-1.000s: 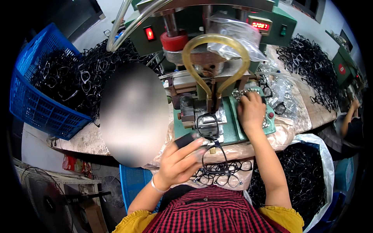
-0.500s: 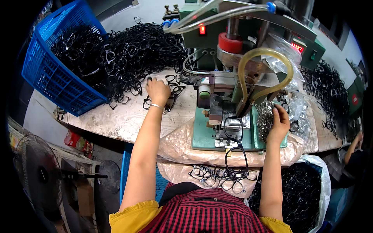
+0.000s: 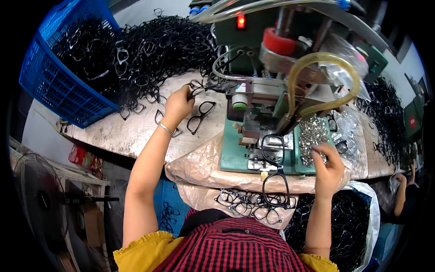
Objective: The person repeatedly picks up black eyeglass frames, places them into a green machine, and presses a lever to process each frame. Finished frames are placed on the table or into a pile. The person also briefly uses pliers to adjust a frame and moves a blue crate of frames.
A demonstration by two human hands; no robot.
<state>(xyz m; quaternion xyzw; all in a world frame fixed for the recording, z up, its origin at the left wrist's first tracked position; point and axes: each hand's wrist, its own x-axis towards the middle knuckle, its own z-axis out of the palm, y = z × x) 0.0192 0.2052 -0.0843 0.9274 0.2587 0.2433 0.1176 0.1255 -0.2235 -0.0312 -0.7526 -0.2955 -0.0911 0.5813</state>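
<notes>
My left hand is over the table left of the press, its fingers closed on a black eyeglass frame. Just right of that hand lies another eyeglass frame; one more is partly hidden under my wrist. A black eyeglass frame sits at the green press, its lower lens hanging past the front edge. My right hand is by the front of a green tray of small metal parts, thumb and fingers drawn together. Whatever they pinch is too small to make out.
A blue basket and a heap of black frames fill the back left. More frames lie on brown paper before the press and in a white sack. A fan stands at left; another person's arm shows at right.
My left hand has closed on an eyeglass frame and moved slightly left in view. My right hand has come off the metal parts toward me. The view has shifted a little.
</notes>
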